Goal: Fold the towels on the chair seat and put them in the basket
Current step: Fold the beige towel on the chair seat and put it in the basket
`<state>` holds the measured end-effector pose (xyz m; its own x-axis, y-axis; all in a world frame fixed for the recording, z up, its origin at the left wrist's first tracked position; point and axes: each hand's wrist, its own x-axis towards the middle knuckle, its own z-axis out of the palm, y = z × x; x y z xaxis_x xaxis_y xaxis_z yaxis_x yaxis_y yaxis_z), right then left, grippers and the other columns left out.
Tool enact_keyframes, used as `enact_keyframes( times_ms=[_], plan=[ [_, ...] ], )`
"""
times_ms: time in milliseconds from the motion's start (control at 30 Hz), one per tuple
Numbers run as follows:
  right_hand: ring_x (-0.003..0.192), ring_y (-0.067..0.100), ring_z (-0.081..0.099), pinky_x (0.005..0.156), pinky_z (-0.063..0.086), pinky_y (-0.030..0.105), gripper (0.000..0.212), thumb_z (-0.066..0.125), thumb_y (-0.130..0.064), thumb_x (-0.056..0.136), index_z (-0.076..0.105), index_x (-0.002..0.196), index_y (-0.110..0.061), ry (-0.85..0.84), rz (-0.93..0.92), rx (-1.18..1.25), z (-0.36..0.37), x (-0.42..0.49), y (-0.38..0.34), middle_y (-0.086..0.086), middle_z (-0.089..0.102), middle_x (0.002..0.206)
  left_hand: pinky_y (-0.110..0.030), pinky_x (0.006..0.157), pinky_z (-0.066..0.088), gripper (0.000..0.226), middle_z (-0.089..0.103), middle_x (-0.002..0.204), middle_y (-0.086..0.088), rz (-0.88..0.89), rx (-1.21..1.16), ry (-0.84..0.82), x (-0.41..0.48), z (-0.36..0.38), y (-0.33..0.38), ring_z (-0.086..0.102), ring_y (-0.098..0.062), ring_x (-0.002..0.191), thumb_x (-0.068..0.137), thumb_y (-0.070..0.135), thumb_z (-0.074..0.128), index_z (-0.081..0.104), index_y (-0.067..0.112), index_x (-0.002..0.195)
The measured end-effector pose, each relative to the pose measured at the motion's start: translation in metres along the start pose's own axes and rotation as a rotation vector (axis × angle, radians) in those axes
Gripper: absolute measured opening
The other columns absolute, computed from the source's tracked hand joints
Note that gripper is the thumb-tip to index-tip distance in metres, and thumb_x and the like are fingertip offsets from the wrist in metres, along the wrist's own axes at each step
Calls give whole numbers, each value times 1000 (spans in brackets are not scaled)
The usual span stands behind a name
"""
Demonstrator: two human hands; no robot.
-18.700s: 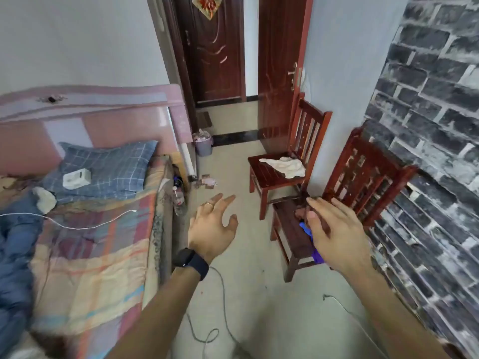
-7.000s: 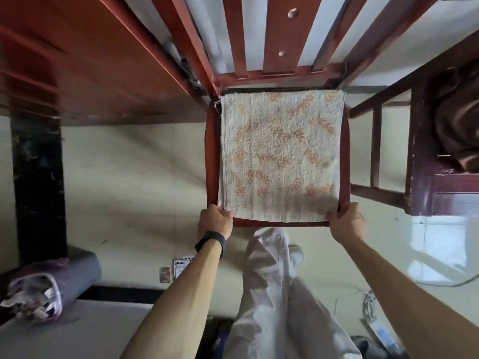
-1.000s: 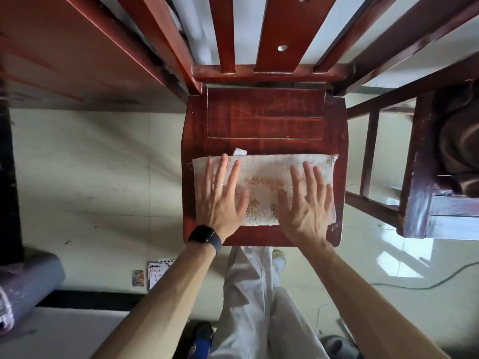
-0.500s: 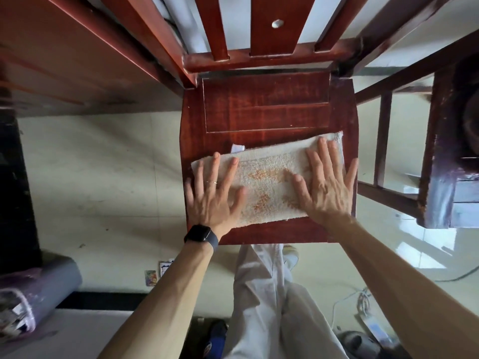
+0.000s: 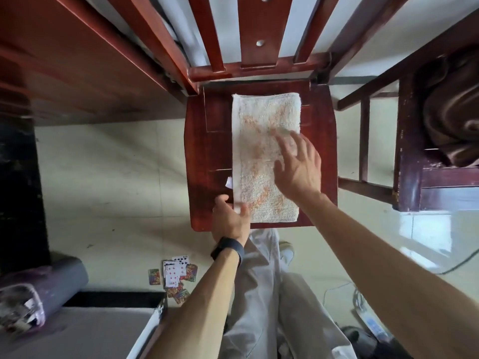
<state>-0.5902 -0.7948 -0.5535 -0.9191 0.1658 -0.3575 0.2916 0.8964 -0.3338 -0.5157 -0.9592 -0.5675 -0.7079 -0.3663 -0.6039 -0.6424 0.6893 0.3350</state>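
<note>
A white towel (image 5: 261, 141) with orange blotches lies folded into a long strip on the red wooden chair seat (image 5: 207, 156), running from the seat's back to its front edge. My left hand (image 5: 229, 218) pinches the towel's near left corner at the front of the seat. Over the towel's right half, my right hand (image 5: 298, 164) has its fingers spread, and it is blurred. A small white label sticks out from the towel's left edge. No basket is in view.
A second dark wooden chair (image 5: 414, 156) stands to the right with brown cloth (image 5: 451, 112) on its seat. Playing cards (image 5: 176, 275) lie on the tiled floor. A grey bin (image 5: 39, 294) sits at lower left. A cable runs along the floor at right.
The towel strip lay across the seat under both flat hands; now it runs lengthwise front to back. My left hand has come to its near corner and my right hand lifted.
</note>
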Motion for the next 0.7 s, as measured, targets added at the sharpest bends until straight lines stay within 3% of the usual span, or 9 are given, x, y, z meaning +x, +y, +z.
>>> enact_keyframes(
  times_ms=[67, 167, 267, 433, 533, 600, 700],
  plan=[
    [131, 32, 40, 105, 39, 51, 57, 57, -28, 88, 39, 143, -24, 27, 204, 155, 8, -41, 27, 11, 44, 143, -38, 77, 53, 40, 67, 103, -4, -42, -30, -18, 0, 3, -6, 64, -26, 96, 85, 43, 66, 52, 17, 112],
    [111, 29, 54, 92, 45, 42, 44, 64, -40, 85, 51, 121, -20, -110, 524, 343, 22, -82, 55, 5, 59, 114, -27, 64, 45, 23, 68, 84, 2, -45, -127, -76, -1, 2, -11, 65, -22, 80, 86, 39, 67, 59, 17, 87],
    [104, 24, 61, 86, 46, 31, 30, 66, -41, 88, 65, 109, -20, -262, 699, 469, 29, -94, 62, -4, 66, 98, -24, 64, 42, 30, 70, 85, 1, -72, -189, -118, 1, 1, -16, 64, -17, 76, 85, 42, 69, 66, 12, 91],
    [93, 21, 57, 81, 44, 30, 19, 57, -32, 95, 65, 103, -17, -216, 677, 571, 29, -100, 57, 0, 65, 98, -34, 71, 54, 32, 70, 91, 1, -133, -354, -244, 0, -6, -31, 67, -18, 81, 77, 49, 75, 61, 22, 86],
    [87, 29, 65, 78, 53, 42, 10, 49, -31, 97, 51, 93, -22, -213, 702, 665, 27, -111, 55, 4, 66, 92, -25, 62, 49, 28, 69, 91, -5, -210, -496, -341, -10, -17, -37, 65, -15, 71, 81, 31, 78, 62, 13, 96],
    [76, 26, 71, 76, 58, 47, 9, 48, -30, 98, 47, 92, -22, -253, 700, 716, 22, -126, 55, 9, 70, 88, -29, 64, 51, 31, 69, 90, -7, -218, -484, -351, -21, -25, -42, 63, -15, 67, 81, 27, 79, 60, 11, 101],
    [54, 12, 65, 60, 54, 35, 14, 53, -23, 100, 46, 107, -13, -286, 655, 748, 7, -153, 53, 12, 72, 81, -37, 73, 56, 34, 68, 91, -2, -193, -364, -317, -42, -41, -49, 67, -16, 66, 80, 32, 79, 54, 18, 99]
  ],
)
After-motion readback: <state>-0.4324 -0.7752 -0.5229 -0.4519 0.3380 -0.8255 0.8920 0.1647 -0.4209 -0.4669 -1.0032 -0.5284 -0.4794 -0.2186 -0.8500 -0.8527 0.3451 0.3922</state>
